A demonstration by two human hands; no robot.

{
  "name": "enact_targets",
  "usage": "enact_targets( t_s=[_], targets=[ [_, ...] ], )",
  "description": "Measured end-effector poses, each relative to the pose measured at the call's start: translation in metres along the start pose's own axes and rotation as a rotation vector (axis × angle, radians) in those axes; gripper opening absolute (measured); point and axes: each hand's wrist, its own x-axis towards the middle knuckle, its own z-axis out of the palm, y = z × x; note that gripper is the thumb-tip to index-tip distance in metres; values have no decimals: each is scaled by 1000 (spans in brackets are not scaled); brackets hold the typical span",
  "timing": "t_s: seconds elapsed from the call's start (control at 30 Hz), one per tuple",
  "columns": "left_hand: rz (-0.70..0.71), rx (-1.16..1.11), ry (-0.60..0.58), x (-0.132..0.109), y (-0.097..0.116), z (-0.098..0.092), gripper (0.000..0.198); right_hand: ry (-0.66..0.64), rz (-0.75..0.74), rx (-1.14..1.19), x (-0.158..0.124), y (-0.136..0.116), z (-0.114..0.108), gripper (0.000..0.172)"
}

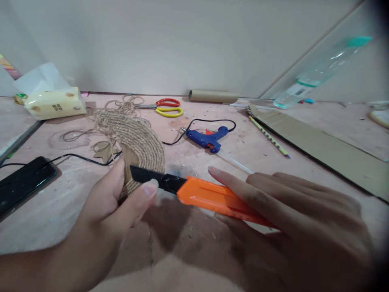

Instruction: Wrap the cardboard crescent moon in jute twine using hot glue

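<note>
My left hand [118, 202] grips the near end of a curved cardboard piece covered in rows of jute twine [146, 142]. A strip of bare cardboard shows along its inner edge. In my right hand [291, 207] is an orange utility knife [219, 198], held between thumb and fingers. Its black blade [148, 176] is out and lies across the near part of the twine-covered piece, beside my left thumb. Whether the blade's edge cuts into the cardboard I cannot tell. Loose jute twine [121, 106] trails from the far end of the piece.
A blue glue gun [206, 138] with a black cord lies beyond my hands. Scissors [167, 107], a cardboard tube [212, 96] and a tissue pack [56, 103] sit near the wall. At left is a black phone [27, 182]; at right, a pencil [270, 138], cardboard [328, 150] and bottle [319, 75].
</note>
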Motion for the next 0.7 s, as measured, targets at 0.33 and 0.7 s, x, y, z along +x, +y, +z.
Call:
enact_targets(
  t_s=[0.33, 0.7],
  targets=[
    [8, -25, -26, -1, -4, -2, 34, -2, 57, -34, -1, -6, -5, 40],
    [-57, -116, -67, 5, 2, 0, 14, 2, 79, -53, -3, -7, -1, 33]
  ],
)
